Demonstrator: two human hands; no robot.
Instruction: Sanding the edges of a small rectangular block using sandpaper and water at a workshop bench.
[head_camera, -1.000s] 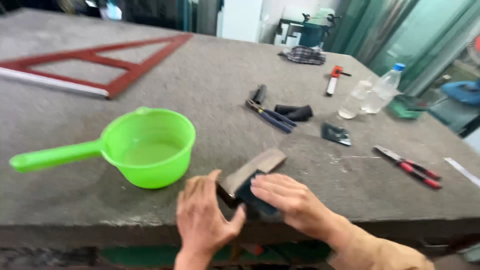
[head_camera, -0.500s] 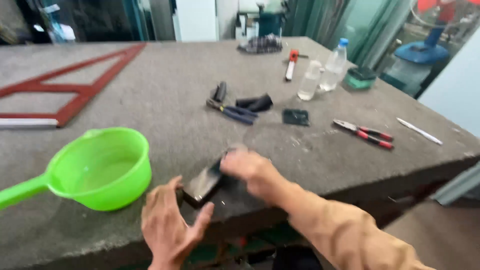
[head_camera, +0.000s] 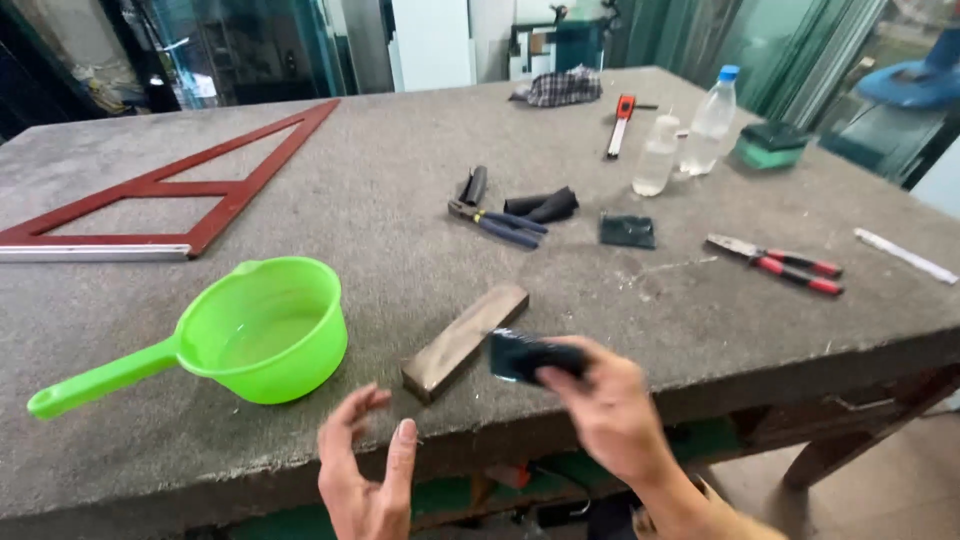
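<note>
1. The right hand (head_camera: 610, 410) is closed around a small dark block (head_camera: 520, 355), holding it just above the near edge of the grey tabletop (head_camera: 400, 190).
2. That dark block sits just right of a long brown sharpening stone (head_camera: 465, 342), which lies flat and slanted on the tabletop; whether block and stone touch cannot be told.
3. The left hand (head_camera: 365, 475) is open and empty, fingers spread, just in front of the stone's near end and off the tabletop edge.
4. Left of the stone stands a green plastic dipper (head_camera: 265, 330) with water in it, its handle pointing away from the stone.
5. Beyond the stone, well apart, lie blue-handled pliers (head_camera: 500, 222), a black roll (head_camera: 540, 206) and a small dark pad (head_camera: 627, 231).
6. Far right of the stone lie red-handled pliers (head_camera: 775, 262).
7. Farther back from the stone stand two clear bottles (head_camera: 685, 145); a red triangular frame (head_camera: 170, 200) lies far left.
8. Nothing lies between either hand and the stone.
</note>
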